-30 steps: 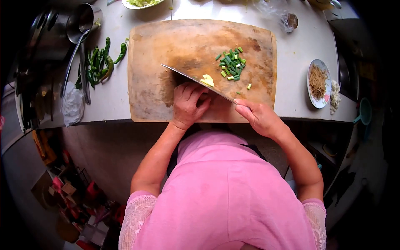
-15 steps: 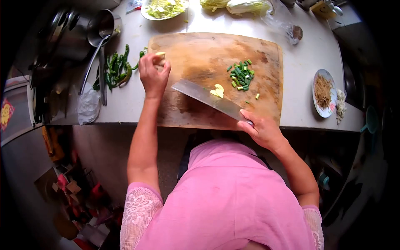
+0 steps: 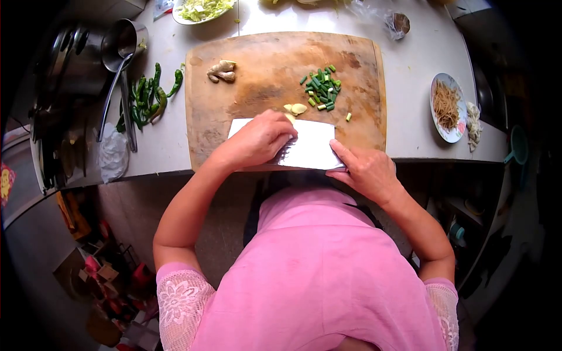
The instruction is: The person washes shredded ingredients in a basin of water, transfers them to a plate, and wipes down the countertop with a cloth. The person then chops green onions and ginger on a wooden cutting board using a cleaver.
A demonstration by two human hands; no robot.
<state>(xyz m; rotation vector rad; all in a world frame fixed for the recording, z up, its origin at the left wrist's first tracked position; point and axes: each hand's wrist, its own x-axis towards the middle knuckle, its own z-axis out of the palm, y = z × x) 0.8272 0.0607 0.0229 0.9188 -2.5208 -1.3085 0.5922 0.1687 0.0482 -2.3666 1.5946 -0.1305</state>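
My right hand (image 3: 366, 172) is closed round the handle of a cleaver (image 3: 313, 143), whose broad blade lies nearly flat and shines over the front of the wooden cutting board (image 3: 205, 128). My left hand (image 3: 266, 137) rests over the blade with its fingers bent together at the blade's upper edge; whatever they may pinch is hidden. Pale yellow ginger slices (image 3: 297, 109) lie just beyond these fingers. A knobbly ginger root (image 3: 222, 71) sits at the board's upper left. Chopped green onion (image 3: 323, 88) is heaped on the right half.
Green peppers (image 3: 143, 99), a plastic bag (image 3: 112, 153) and a pot with a ladle (image 3: 124, 45) are at the left. A plate of shredded cabbage (image 3: 202, 9) stands at the back. To the right is a plate of brown shreds (image 3: 448, 108).
The ginger root from my left hand now lies on the board. That hand has come back to the cleaver, whose blade has turned flatter. The view has shifted slightly.
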